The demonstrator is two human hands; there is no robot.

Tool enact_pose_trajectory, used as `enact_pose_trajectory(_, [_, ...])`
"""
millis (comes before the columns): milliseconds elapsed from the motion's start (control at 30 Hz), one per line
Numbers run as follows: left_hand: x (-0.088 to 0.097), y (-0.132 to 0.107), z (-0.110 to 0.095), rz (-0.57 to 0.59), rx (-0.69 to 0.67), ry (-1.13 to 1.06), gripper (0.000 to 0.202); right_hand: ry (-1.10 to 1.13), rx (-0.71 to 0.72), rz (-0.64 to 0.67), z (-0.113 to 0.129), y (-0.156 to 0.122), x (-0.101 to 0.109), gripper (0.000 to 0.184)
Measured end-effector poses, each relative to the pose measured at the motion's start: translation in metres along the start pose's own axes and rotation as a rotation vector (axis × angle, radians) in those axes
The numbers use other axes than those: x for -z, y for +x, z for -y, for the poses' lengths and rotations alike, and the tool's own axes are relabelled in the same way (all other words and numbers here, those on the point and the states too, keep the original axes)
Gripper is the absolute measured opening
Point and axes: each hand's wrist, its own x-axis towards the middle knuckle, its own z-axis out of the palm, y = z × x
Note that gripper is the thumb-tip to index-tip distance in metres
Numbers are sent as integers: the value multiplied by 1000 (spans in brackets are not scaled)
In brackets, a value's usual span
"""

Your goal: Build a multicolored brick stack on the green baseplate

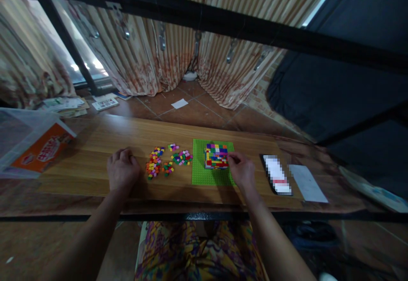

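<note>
A block-shaped build of many-coloured toy bricks [216, 157] stands on a green studded baseplate [199, 177]. At its right side is my right hand [242, 170], thumb and fingertips pinched together against or very close to the bricks. Whatever may be between those fingertips is too small to make out. My left hand [123, 170] rests on the wooden table, its fingers curled in and nothing visible in them. Between it and the baseplate lie loose bricks in several heaps: a long heap [154, 164], a round one [182, 157], and smaller ones [167, 168].
To the right, a phone [276, 174] with a blurred screen lies beside a white sheet of paper [308, 183]. A clear plastic bag with an orange label [44, 149] sits at the table's left end. A dark metal bar [204, 217] runs along the near edge.
</note>
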Motion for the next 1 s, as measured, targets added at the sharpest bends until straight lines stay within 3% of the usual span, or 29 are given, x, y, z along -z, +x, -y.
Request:
enact_pose_trajectory(533, [0, -1, 0, 18, 3, 13, 37, 68, -73, -10, 9, 1, 0, 22])
enact_pose_trajectory(1000, [3, -1, -1, 14, -3, 25, 35, -68, 59, -36, 3, 1, -3, 29])
